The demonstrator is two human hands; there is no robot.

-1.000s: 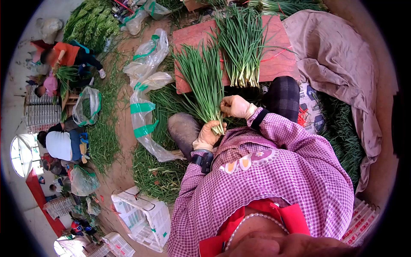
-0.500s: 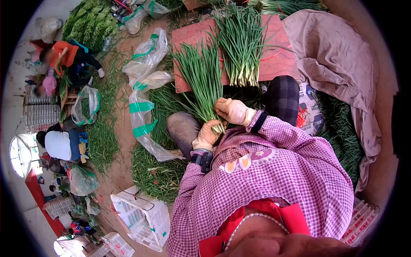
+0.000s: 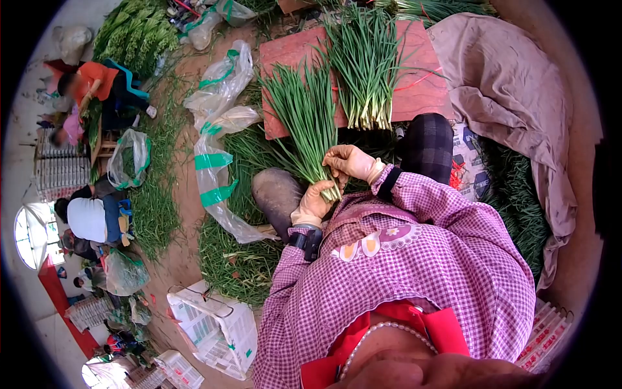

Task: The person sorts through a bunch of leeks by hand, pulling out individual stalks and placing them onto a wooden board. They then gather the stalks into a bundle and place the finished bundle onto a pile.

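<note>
My left hand (image 3: pixel 313 203), in a pale glove, is closed round the white lower ends of a bunch of garlic chives (image 3: pixel 306 123). The leaves fan up and to the left, over a red board (image 3: pixel 421 74). My right hand (image 3: pixel 350 162), also gloved, has its fingers pinched at the right side of the stems, just above my left hand. Any single stalk between those fingertips is too small to make out. A second bunch of garlic chives (image 3: pixel 368 71) lies on the board, its pale ends toward me.
A clear plastic sheet with green tape (image 3: pixel 217 159) lies left of my knee, beside loose green trimmings (image 3: pixel 236 266). A white crate (image 3: pixel 217 330) stands lower left. At right, a brown cloth (image 3: pixel 512 91) partly covers more greens (image 3: pixel 515 201). Other people (image 3: pixel 97 217) sit far left.
My right hand has shifted slightly up and left, its fingers now bent down and pinched at the stems. My left hand and the bunch have hardly moved.
</note>
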